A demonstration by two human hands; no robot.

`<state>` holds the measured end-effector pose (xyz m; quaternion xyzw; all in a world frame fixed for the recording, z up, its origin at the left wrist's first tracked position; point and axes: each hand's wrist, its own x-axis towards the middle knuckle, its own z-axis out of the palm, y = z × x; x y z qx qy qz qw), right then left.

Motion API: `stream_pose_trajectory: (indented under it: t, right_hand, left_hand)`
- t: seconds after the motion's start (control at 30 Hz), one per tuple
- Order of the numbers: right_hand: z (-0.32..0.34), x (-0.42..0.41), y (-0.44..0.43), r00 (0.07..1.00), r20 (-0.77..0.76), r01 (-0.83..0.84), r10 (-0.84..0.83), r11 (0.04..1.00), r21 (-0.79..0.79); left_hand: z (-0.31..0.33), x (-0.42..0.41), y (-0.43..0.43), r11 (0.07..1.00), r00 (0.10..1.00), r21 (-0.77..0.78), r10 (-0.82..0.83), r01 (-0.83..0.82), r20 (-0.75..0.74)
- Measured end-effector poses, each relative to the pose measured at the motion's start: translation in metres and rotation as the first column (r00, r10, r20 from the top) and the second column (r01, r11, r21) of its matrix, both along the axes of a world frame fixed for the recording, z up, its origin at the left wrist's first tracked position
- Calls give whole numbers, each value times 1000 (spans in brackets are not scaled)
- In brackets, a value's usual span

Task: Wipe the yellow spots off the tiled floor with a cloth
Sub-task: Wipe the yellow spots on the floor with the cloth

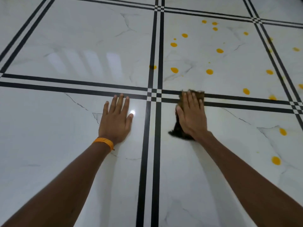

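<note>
A dark brown cloth [177, 131] lies on the white marble-look tiled floor [82, 38], pressed flat under my right hand [191, 115]; its edges show beyond my fingertips and beside my wrist. It straddles the black double line just right of the tile crossing. My left hand [115, 119] rests flat on the near left tile, fingers spread, holding nothing, with an orange band on the wrist. Several yellow spots [209, 71] dot the far right tile. More yellow spots [276, 160] sit on the near right tile.
Black double stripe lines [154, 54] cross the floor, with small checkered squares where they meet. A bright light reflection [132, 112] glints beside my left thumb. Faint yellow smears lie along the right-hand stripe [270, 49].
</note>
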<state>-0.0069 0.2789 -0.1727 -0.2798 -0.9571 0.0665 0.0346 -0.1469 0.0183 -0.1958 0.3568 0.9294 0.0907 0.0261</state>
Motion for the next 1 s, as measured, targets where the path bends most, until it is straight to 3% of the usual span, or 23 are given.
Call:
stream_pose_trajectory:
  t: [0.07, 0.17, 0.23, 0.33, 0.4, 0.47, 0.5, 0.6, 0.67, 0.77, 0.87, 0.93, 1.0]
  right_hand:
    - [1, -48, -36, 999, -18, 36, -36, 999, -9]
    - [-3, -28, -114, 946, 15, -324, 324, 946, -14]
    - [-3, 29, -112, 895, 9, -445, 446, 894, -49]
    - [-2, 58, -37, 959, 38, -280, 280, 960, -9]
    - [-2, 31, 3, 999, 42, -29, 29, 1000, -6]
    - [-3, -3, -9, 996, -5, 93, -93, 995, -23]
    - [-5, -12, -30, 999, -17, 49, -49, 998, -28]
    - [-8, 37, -91, 949, 23, -312, 313, 949, -30]
    - [-6, 95, -83, 927, 27, -375, 375, 927, -22]
    - [-8, 182, -13, 995, 10, -103, 102, 995, 15]
    - [-8, 207, 47, 983, 32, 180, -181, 983, 40]
    - [-8, 174, 49, 964, 14, 264, -264, 964, 40]
    - [-9, 155, 36, 982, -1, 190, -190, 980, 55]
  left_hand:
    - [-2, -1, -3, 1000, 1000, 4, -9, 8, 11]
    - [-2, -1, -3, 1000, 1000, -7, -11, 11, 4]
    - [0, 0, -1, 1000, 1000, -11, -17, 17, 10]
    - [1, -2, -1, 1000, 1000, -9, -14, 14, 18]
    - [-1, -4, -8, 1000, 1000, -6, -6, 6, 9]
    - [-5, -4, -14, 1000, 1000, 0, 0, 0, 6]
    - [-6, -4, -17, 1000, 1000, 0, 0, 0, 9]
    - [-8, 0, -12, 1000, 1000, 0, -16, 16, -3]
    - [-5, 1, -10, 1000, 1000, 16, -6, 5, 20]
    - [4, 19, 3, 999, 998, 40, 9, -11, 65]
    - [10, 58, 45, 988, 988, 53, -146, 143, 50]
    - [11, 83, 87, 966, 965, 83, -250, 244, 74]
    - [13, 105, 137, 943, 944, 127, -320, 308, 85]
